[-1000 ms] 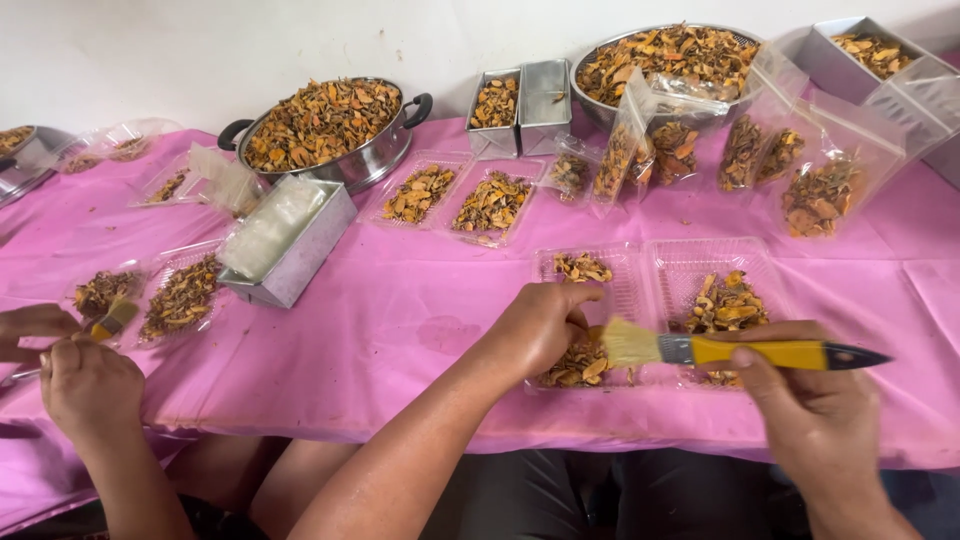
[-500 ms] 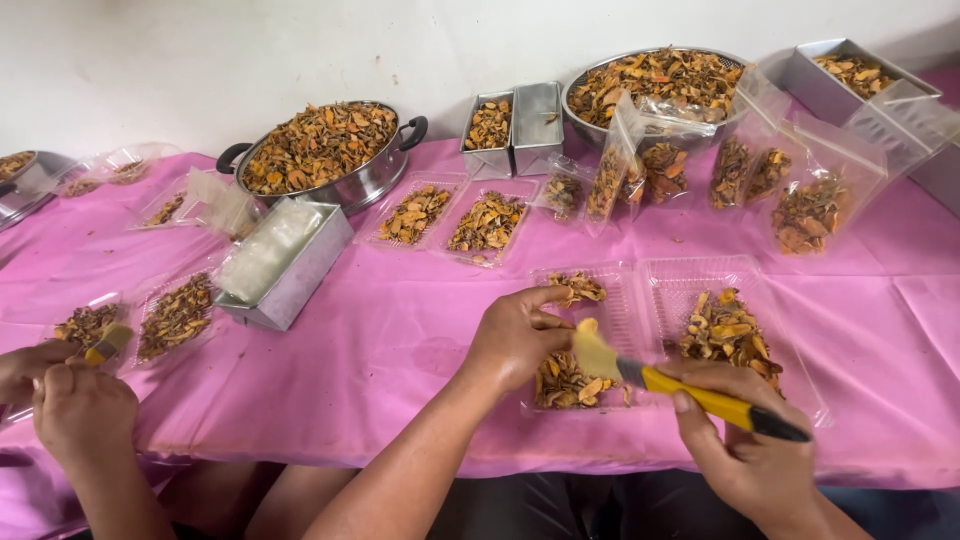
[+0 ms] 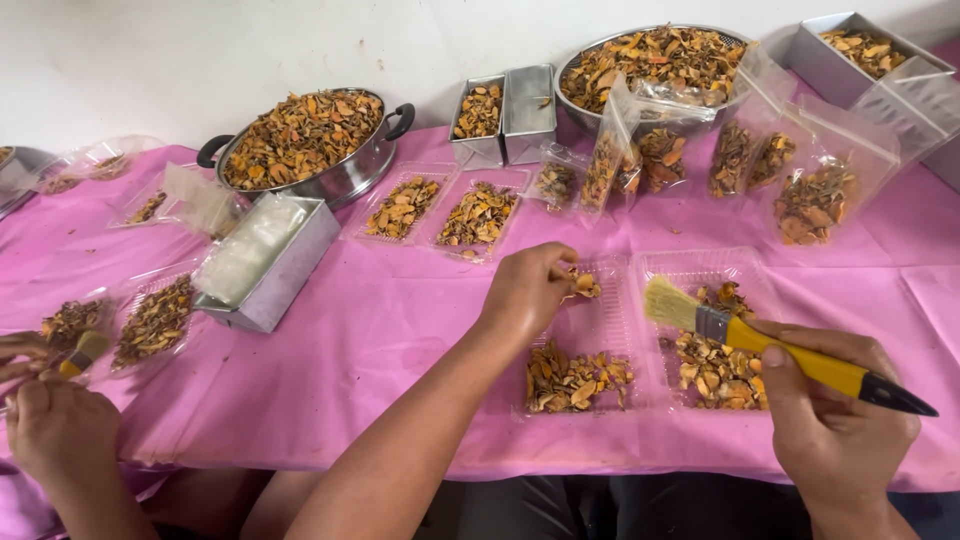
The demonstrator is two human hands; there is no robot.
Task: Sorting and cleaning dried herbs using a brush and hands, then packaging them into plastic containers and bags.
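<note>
My left hand rests over the far end of a clear plastic tray and pinches a small clump of orange-brown dried pieces. More dried pieces lie at the tray's near end. My right hand grips a yellow-handled paintbrush, bristles pointing left above a second clear tray that holds dried pieces.
Another person's hands work with a small brush at the left edge. On the pink tablecloth stand a handled pot and a round bowl of dried pieces, metal tins, filled trays and bags.
My left hand has moved from the tray's near end to its far end and picked up a clump. The brush has swung up and right, over the second tray.
</note>
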